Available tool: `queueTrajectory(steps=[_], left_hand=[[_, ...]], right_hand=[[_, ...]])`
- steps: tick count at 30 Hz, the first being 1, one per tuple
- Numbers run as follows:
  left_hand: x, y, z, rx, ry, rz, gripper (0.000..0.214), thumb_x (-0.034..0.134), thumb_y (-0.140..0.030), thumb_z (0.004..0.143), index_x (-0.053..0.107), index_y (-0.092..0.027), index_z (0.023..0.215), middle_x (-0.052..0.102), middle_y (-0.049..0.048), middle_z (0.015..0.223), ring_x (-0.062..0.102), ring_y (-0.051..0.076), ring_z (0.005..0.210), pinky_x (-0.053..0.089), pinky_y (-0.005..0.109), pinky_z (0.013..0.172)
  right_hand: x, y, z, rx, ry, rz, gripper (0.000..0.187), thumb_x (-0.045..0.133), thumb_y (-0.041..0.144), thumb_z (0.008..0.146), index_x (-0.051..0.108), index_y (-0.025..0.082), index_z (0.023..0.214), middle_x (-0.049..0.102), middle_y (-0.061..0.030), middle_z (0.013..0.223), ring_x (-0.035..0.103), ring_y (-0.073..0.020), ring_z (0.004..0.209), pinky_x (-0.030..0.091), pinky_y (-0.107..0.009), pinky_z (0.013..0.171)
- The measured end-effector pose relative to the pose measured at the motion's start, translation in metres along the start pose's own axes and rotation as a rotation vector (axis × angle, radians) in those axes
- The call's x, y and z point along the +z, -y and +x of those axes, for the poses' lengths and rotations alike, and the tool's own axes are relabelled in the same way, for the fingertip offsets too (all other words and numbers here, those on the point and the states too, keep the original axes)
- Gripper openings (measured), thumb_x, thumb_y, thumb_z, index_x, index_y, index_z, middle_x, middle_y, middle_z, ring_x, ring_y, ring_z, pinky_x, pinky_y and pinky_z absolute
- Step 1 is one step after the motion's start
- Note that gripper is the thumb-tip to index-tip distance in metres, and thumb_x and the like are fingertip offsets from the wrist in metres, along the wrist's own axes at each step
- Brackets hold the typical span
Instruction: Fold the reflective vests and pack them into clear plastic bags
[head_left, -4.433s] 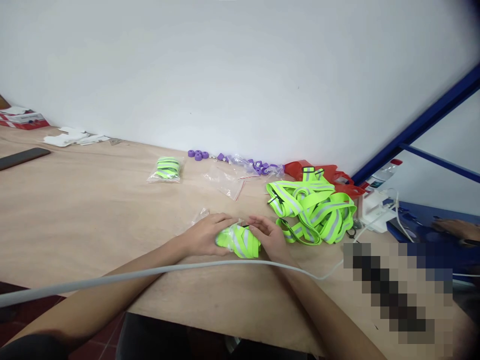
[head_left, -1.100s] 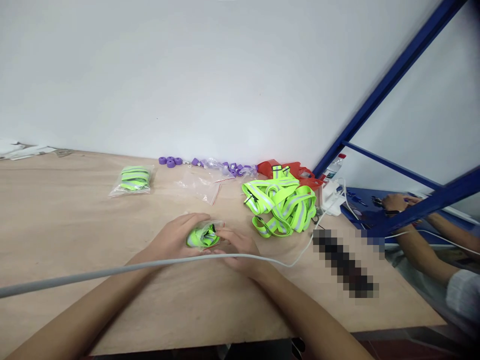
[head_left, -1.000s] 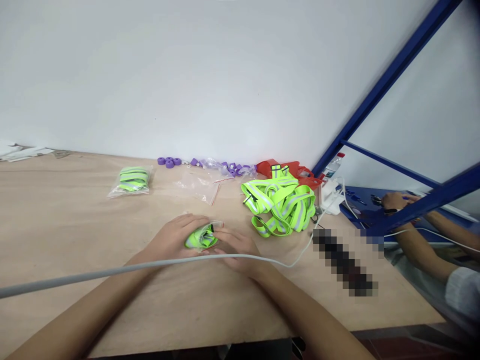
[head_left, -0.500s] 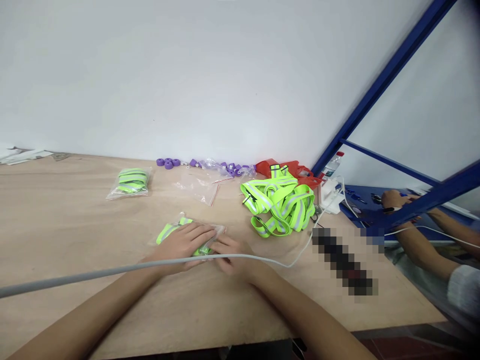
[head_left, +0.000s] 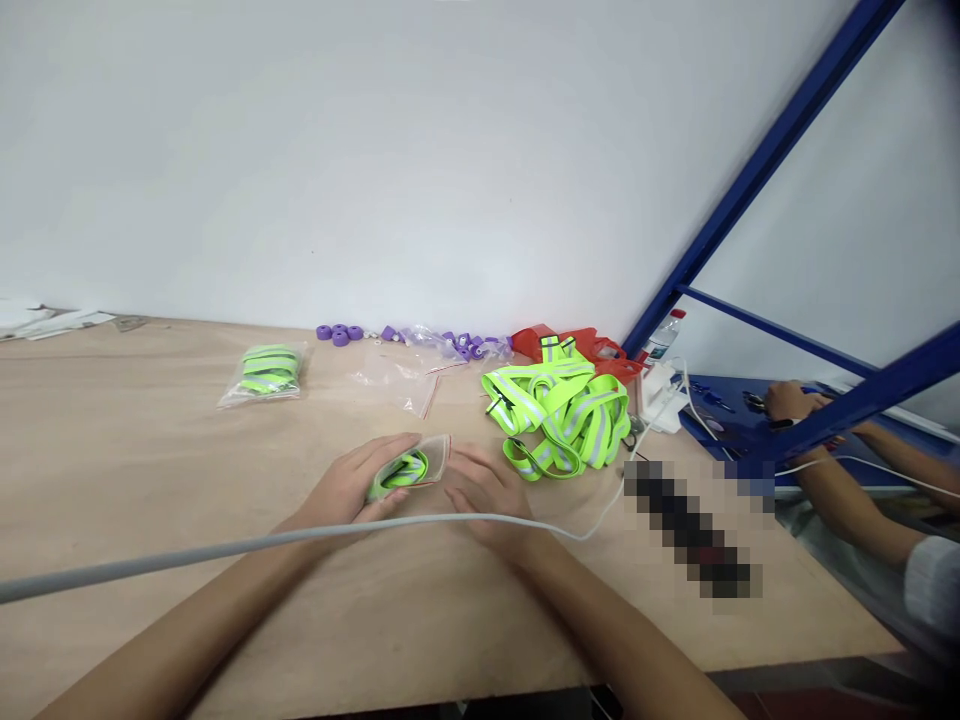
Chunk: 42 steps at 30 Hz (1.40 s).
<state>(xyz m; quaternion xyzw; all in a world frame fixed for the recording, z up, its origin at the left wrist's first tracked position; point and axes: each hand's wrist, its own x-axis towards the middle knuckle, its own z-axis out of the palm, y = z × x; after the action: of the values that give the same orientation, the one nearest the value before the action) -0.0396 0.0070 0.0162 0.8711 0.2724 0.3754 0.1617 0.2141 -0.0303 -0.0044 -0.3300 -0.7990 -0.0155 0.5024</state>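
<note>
Bag (head_left: 434, 463) is gripped by left fingers (head_left: 377, 455), right fingers (head_left: 481, 468) spread beside it; packing seems underway, firm sealing likely needed.

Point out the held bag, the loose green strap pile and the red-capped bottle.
Held bag (head_left: 436, 461), head view: clear plastic by its red edge.
Loose green strap pile (head_left: 562, 400), head view: strap near its middle.
Red-capped bottle (head_left: 661, 342), head view: body, below the cap.
</note>
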Motion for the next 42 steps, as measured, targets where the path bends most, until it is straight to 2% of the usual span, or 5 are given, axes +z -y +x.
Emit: queueTrajectory(steps=[6,11,23,32,42], left_hand=[[0.002,-0.006,0.000,-0.190,-0.364,-0.602,0.062,0.049,-0.066,0.097,0.071,-0.017,0.126,0.075,0.0146,0.121,0.071,0.032,0.109,0.057,0.040,0.093],[0.021,-0.015,0.000,-0.429,-0.235,-1.035,0.075,0.051,-0.074,0.092,0.064,-0.016,0.137,0.075,0.0154,0.122,0.071,0.035,0.110,0.056,0.047,0.096],[0.021,-0.030,0.007,-0.628,-0.060,-0.943,0.070,0.042,-0.069,0.100,0.061,-0.017,0.143,0.068,0.0127,0.138,0.058,0.032,0.133,0.036,0.050,0.120],[0.010,-0.038,0.017,-0.555,-0.185,-0.780,0.058,0.056,-0.064,0.095,0.082,-0.012,0.102,0.079,0.0113,0.099,0.072,0.028,0.091,0.058,0.038,0.086],[0.019,-0.033,0.010,-0.590,-0.184,-0.774,0.062,0.070,-0.074,0.079,0.080,-0.013,0.083,0.077,0.0097,0.081,0.069,0.025,0.077,0.057,0.032,0.067]], right_hand=[[0.003,-0.006,-0.002,0.275,-0.035,0.277,0.067,0.079,0.045,0.085,0.051,0.026,0.143,0.065,-0.0141,0.135,0.066,-0.0273,0.119,0.059,-0.042,0.095],[0.003,0.002,0.000,0.430,0.084,0.527,0.042,0.070,0.055,0.090,0.069,0.024,0.118,0.075,-0.0071,0.105,0.071,-0.0227,0.093,0.058,-0.036,0.085],[0.004,0.016,0.009,0.709,-0.036,0.695,0.034,0.066,0.056,0.089,0.073,0.022,0.092,0.074,-0.0034,0.083,0.067,-0.0181,0.071,0.055,-0.028,0.063],[0.010,0.019,0.007,0.856,-0.258,0.835,0.036,0.077,0.054,0.081,0.065,0.022,0.072,0.067,0.0006,0.064,0.057,-0.0135,0.054,0.049,-0.026,0.052],[0.006,0.017,0.007,0.820,0.008,0.895,0.050,0.074,0.067,0.079,0.078,0.023,0.101,0.080,-0.0067,0.098,0.073,-0.0244,0.087,0.060,-0.035,0.075]])
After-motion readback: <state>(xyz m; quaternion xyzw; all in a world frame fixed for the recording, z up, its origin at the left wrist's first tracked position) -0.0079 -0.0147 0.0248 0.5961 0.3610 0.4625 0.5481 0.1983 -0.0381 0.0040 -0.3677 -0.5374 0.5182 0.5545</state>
